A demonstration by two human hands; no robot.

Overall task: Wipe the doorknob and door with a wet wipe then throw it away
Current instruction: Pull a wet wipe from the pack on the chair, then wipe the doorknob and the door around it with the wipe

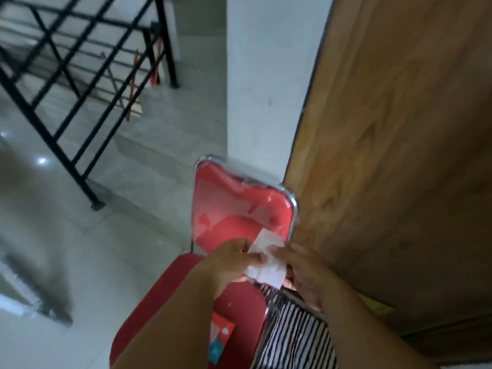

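- One wet wipe (pixel 267 258), white and crumpled, is held between two hands over the back part of a red chair (pixel 239 209).
- The left hand (pixel 229 262) comes from the lower left; its fingers are closed on the left part of the wipe, with the thumb pressing on top.
- The right hand (pixel 306 272) comes from the lower right; its fingers (pixel 282 251) pinch the right side of the wipe, and the lower edge of the wipe hangs in front of its palm.
- The two hands are very near each other, and only the wipe is between them.
- One wooden door (pixel 399 155) fills the right side of the view; its edge runs from the top down to the corner of the chair back. The doorknob is not seen in this view.
- The chair has one chrome frame around its back, and the back is covered with clear plastic film.
- One small packet (pixel 221 342), red and teal, lies on the seat of the chair, near the front edge of the seat.
- One piece of black and white striped cloth (pixel 292 336) is below the hands, beside the right edge of the seat.
- One white wall column (pixel 266 89) stands between the door and one black metal railing (pixel 80 62) at the upper left.
- The floor (pixel 66 235) is pale and shiny.
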